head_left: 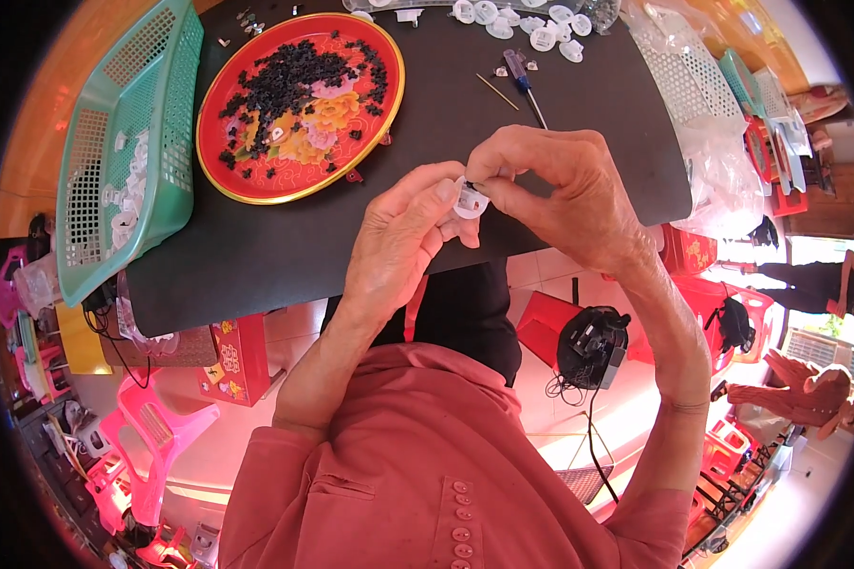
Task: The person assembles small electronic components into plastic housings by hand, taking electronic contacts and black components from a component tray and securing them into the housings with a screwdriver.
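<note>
Left hand: your left hand (399,242) pinches the small white round plastic ring piece (471,203) from below-left, thumb on top, fingers curled under it
Right hand: your right hand (560,185) comes in from the right, thumb & forefinger pressed together on a tiny dark bit at the ring's upper right edge; too small to tell what it is
Key relation: white piece sits between both hands, touching both, held in the air just above the near edge of the black tabletop (285,251); it lies right of your left palm & left of your right palm, so both are equally near. Its open face looks tilted up toward you, long axis can't tell
Nearby, far side: blue-handled screwdriver (524,81) lies just beyond your right hand, shaft pointing toward it; thin wooden stick (496,92) beside it on the left
Parts supply: round red tray w/ gold rim & flower print (247,185), left of the hands, holds a heap of small black parts (289,81)
Bins: green plastic mesh basket (171,114) at far left w/ white pieces inside; more white round pieces (531,24) along the far edge; white mesh basket in clear bag (697,90) to the right
In the way: nothing between the hands & the tray; screwdriver is the closest loose item
</note>
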A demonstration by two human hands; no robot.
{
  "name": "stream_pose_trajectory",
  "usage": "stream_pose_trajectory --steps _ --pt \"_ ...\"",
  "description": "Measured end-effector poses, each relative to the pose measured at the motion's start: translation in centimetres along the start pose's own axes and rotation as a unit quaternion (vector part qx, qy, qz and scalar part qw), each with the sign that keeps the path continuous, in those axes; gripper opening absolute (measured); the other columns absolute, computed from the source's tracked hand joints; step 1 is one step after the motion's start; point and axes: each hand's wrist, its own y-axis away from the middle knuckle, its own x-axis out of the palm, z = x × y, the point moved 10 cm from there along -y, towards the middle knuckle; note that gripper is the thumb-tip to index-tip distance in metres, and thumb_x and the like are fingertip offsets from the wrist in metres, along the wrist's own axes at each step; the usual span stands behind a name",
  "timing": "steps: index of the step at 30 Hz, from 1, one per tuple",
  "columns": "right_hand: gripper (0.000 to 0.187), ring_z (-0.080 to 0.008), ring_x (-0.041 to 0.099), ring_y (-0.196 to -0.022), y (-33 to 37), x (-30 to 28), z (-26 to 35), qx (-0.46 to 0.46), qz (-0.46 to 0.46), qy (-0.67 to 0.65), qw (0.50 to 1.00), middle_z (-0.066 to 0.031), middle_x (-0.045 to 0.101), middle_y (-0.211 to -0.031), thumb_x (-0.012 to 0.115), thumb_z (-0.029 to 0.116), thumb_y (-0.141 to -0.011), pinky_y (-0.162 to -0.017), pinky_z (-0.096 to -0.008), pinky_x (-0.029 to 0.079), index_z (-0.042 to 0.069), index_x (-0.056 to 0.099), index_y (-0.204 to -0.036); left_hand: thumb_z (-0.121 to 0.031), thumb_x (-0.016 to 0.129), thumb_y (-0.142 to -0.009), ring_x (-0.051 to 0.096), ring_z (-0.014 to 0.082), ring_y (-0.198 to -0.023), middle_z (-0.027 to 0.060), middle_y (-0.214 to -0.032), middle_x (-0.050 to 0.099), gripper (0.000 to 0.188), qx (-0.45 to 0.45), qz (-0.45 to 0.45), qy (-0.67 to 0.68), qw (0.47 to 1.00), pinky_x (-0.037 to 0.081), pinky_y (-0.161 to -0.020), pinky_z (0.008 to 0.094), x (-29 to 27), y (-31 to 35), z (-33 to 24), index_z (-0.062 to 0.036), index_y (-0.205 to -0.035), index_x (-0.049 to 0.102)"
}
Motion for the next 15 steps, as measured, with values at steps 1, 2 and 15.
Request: stream_pose_trajectory --steps 1,2,15 --pt "0.009 -0.0143 0.055 -0.059 0.00 0.10 -0.04 0.001 0.004 -0.002 1.000 -0.0060 0.057 -0.066 0.057 -0.004 -0.073 -0.055 -0.0263 0.045 0.002 0.059 -0.080 -0.015 0.048 -0.094 0.057 0.0152 -0.077 0.0099 -0.091 0.059 0.027 0.000 -0.003 -0.002 1.000 0.049 -0.068 0.0303 -0.06 -0.01 0.04 0.0046 -0.112 0.053" --pt "0.009 -0.0143 0.055 -0.059 0.02 0.12 -0.06 0.002 0.004 -0.002 1.000 -0.0060 0.057 -0.066 0.057 -0.004 -0.073 -0.055 -0.0263 0.045 0.002 0.059 -0.080 -0.015 0.048 -0.094 0.057 0.0151 -0.077 0.0099 -0.091 0.059 0.027 -0.001 -0.005 -0.004 1.000 0.049 -0.068 0.0301 -0.10 -0.02 0.08 0.0048 -0.112 0.053" --pt "0.010 -0.0197 0.055 -0.058 0.08 0.04 -0.10 0.013 -0.001 0.012 1.000 -0.0082 0.057 -0.067 0.054 -0.006 -0.072 -0.055 -0.0284 0.044 0.003 0.057 -0.078 -0.015 0.047 -0.095 0.059 0.0154 -0.077 0.0110 -0.091 0.060 0.030 0.010 -0.027 -0.029 0.999 0.050 -0.069 0.0293 -0.34 -0.02 0.26 0.0073 -0.114 0.052"
